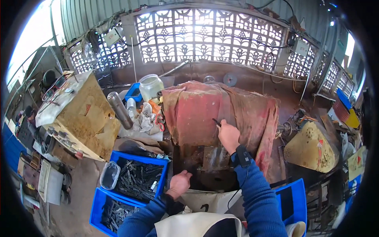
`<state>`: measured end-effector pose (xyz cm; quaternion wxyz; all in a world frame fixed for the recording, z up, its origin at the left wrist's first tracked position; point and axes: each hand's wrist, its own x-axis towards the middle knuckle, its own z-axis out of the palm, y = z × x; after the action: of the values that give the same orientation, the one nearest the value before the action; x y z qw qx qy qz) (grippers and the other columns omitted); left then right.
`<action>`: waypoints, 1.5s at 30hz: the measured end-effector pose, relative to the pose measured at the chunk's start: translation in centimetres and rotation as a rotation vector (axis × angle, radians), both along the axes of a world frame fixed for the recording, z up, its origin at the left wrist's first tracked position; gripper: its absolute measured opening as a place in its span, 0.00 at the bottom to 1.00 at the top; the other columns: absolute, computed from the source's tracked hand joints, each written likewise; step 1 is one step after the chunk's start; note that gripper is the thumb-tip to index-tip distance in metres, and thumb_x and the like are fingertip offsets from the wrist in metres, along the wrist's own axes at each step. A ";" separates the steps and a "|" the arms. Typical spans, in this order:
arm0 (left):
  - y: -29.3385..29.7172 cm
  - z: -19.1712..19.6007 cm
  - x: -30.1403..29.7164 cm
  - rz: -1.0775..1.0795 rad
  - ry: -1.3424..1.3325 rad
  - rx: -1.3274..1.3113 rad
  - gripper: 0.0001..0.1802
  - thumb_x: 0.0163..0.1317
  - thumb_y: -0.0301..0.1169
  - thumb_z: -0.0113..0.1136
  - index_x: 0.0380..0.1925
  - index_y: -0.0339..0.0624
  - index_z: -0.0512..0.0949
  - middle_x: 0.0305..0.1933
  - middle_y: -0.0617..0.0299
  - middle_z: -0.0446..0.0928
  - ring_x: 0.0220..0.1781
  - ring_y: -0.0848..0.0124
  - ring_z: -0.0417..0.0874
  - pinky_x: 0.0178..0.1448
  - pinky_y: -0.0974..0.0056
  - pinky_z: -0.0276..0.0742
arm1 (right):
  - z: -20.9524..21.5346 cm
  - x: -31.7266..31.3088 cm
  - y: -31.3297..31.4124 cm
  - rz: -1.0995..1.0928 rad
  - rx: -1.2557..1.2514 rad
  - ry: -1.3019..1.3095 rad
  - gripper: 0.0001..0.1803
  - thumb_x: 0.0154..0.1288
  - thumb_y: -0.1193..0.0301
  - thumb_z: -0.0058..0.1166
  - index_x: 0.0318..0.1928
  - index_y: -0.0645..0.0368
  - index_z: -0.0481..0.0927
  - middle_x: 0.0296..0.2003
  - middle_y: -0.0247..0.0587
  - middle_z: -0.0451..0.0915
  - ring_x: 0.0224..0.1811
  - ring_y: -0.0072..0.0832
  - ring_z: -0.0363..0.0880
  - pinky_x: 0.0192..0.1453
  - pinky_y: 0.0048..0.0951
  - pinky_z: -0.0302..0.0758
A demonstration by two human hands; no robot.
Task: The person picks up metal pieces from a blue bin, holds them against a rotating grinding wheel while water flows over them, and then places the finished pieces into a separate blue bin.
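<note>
While our left hand (179, 183) rests curled, holding nothing we can see, on the machine's (209, 166) near edge, our right hand (228, 135) pinches a thin dark strip (216, 122) against the red cloth (221, 110) draped over it. Loose cloth could snag or drag the strip, we judge. Left, blue crates (138, 177) of metal strips; beyond, rags (144, 118) and a jar (151, 87) crowd the worktop.

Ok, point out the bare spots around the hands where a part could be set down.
Bare: the red cloth top left of the right hand, and the right blue bin. Crowded: the left blue bins beside the left hand, full of metal pieces.
</note>
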<state>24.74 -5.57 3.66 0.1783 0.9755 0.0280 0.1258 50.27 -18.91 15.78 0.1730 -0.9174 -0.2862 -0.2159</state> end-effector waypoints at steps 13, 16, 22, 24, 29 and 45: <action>-0.2 0.0 -0.1 0.024 -0.072 -0.037 0.11 0.52 0.25 0.55 0.35 0.45 0.82 0.35 0.55 0.77 0.35 0.54 0.82 0.37 0.54 0.79 | 0.4 -0.3 0.1 -0.022 0.027 0.043 0.14 0.68 0.60 0.50 0.36 0.59 0.72 0.24 0.52 0.80 0.29 0.53 0.81 0.32 0.52 0.75; -0.2 0.0 0.2 0.021 -0.082 -0.037 0.10 0.52 0.25 0.56 0.34 0.45 0.82 0.34 0.55 0.76 0.34 0.54 0.81 0.36 0.54 0.79 | 0.3 0.1 0.2 -0.026 0.011 0.053 0.14 0.68 0.60 0.50 0.36 0.59 0.72 0.24 0.52 0.80 0.28 0.52 0.81 0.31 0.51 0.75; -0.3 0.0 -0.1 0.017 -0.093 -0.028 0.10 0.53 0.26 0.56 0.34 0.45 0.82 0.34 0.55 0.76 0.34 0.55 0.81 0.36 0.54 0.79 | 0.0 -0.2 0.0 -0.015 0.025 0.034 0.13 0.68 0.61 0.50 0.36 0.59 0.71 0.23 0.51 0.80 0.27 0.51 0.81 0.29 0.50 0.75; -0.4 0.1 -0.3 0.018 -0.086 -0.019 0.09 0.53 0.26 0.56 0.34 0.45 0.82 0.33 0.55 0.76 0.34 0.55 0.81 0.36 0.55 0.79 | -0.1 -0.3 0.0 -0.027 0.004 0.030 0.13 0.68 0.61 0.51 0.36 0.58 0.71 0.23 0.51 0.80 0.26 0.51 0.81 0.28 0.50 0.75; -0.3 0.4 -0.1 0.025 -0.052 -0.031 0.10 0.55 0.26 0.56 0.37 0.44 0.82 0.34 0.55 0.77 0.35 0.55 0.81 0.37 0.55 0.79 | 0.1 -0.3 0.1 -0.030 0.019 0.010 0.12 0.67 0.61 0.51 0.36 0.58 0.72 0.22 0.50 0.80 0.26 0.50 0.81 0.28 0.50 0.75; -0.3 -0.2 -0.1 0.033 -0.053 -0.045 0.12 0.54 0.25 0.55 0.38 0.43 0.82 0.34 0.54 0.77 0.36 0.55 0.81 0.39 0.55 0.79 | -0.1 0.0 0.1 -0.036 -0.010 0.004 0.13 0.67 0.60 0.51 0.35 0.57 0.72 0.23 0.51 0.80 0.27 0.51 0.81 0.30 0.50 0.75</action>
<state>24.62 -5.85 3.47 0.1988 0.9669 0.0423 0.1540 50.24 -18.80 15.71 0.1651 -0.9237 -0.2701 -0.2157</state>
